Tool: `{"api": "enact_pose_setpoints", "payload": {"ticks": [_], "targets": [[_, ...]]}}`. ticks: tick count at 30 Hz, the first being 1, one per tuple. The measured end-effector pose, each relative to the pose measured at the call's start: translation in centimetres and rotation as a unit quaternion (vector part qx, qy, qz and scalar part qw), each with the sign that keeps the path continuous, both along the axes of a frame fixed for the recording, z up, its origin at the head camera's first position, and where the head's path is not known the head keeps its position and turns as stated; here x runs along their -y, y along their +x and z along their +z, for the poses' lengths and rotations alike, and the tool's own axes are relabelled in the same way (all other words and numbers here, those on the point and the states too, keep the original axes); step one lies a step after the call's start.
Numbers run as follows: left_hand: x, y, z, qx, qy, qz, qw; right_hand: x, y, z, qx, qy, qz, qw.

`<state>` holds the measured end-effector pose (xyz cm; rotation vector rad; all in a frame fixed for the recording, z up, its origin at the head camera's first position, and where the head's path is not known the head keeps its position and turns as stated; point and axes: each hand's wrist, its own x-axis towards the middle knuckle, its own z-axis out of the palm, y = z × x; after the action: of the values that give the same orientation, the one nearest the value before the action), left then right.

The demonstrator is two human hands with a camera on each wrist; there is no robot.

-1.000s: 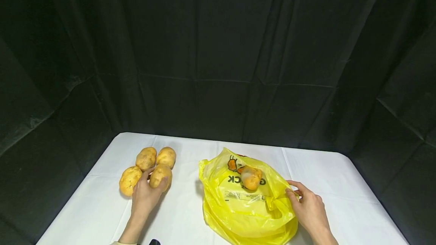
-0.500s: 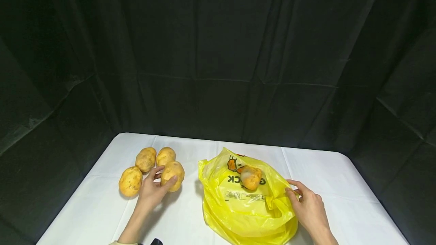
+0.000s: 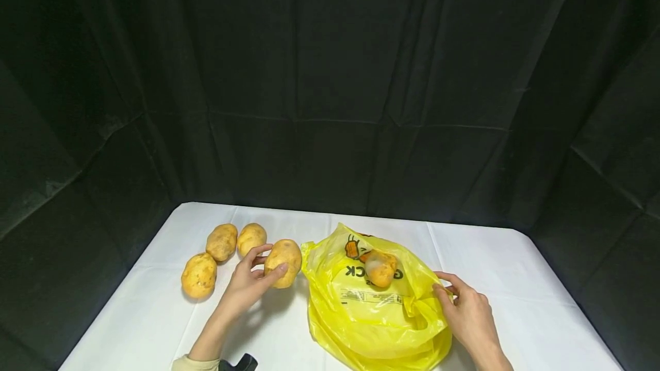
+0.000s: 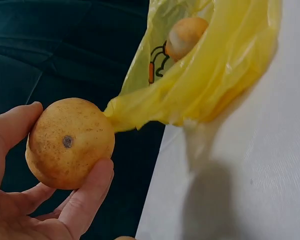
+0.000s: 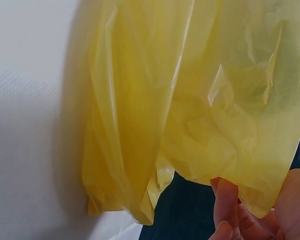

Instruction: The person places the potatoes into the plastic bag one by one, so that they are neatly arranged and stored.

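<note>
My left hand [image 3: 248, 285] grips a potato [image 3: 283, 263] between thumb and fingers, holding it above the table just left of a yellow plastic bag [image 3: 356, 331]. In the left wrist view this potato [image 4: 70, 145] shows a dark spot on its end. The bag stands with its mouth spread, and one potato [image 3: 380, 269] lies inside it. With its thumb and fingers my right hand [image 3: 468, 315] pinches the bag's right rim. The right wrist view shows the creased bag [image 5: 140, 100] with the fingers [image 5: 225, 202] at its edge.
Three potatoes lie at the left of the table: a front one [image 3: 199, 275], a back-left one [image 3: 222, 242] and another [image 3: 251, 237] beside it. White cloth [image 3: 154, 325] covers the table. Black curtains [image 3: 330, 85] hang behind and at the sides.
My left hand has lifted the potato from beside the others and carried it right, up to the bag's left edge. The right hand and the bag have stayed in place.
</note>
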<state>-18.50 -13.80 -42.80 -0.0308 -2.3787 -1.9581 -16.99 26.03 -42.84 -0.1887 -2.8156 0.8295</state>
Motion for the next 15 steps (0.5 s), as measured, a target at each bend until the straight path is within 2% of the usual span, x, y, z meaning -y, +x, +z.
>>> {"api": "enact_pose_setpoints", "payload": {"ticks": [8, 15], "targets": [[-0.6, -0.3, 0.3, 0.010, 0.025, -0.010, 0.9996, -0.1, 0.0, 0.0, -0.010, 0.002, 0.003, 0.9999], [-1.4, -0.3, 0.7, -0.004, 0.032, -0.021, 0.9992, -0.1, 0.1, 0.0, -0.013, 0.002, 0.004, 0.9999]]}}
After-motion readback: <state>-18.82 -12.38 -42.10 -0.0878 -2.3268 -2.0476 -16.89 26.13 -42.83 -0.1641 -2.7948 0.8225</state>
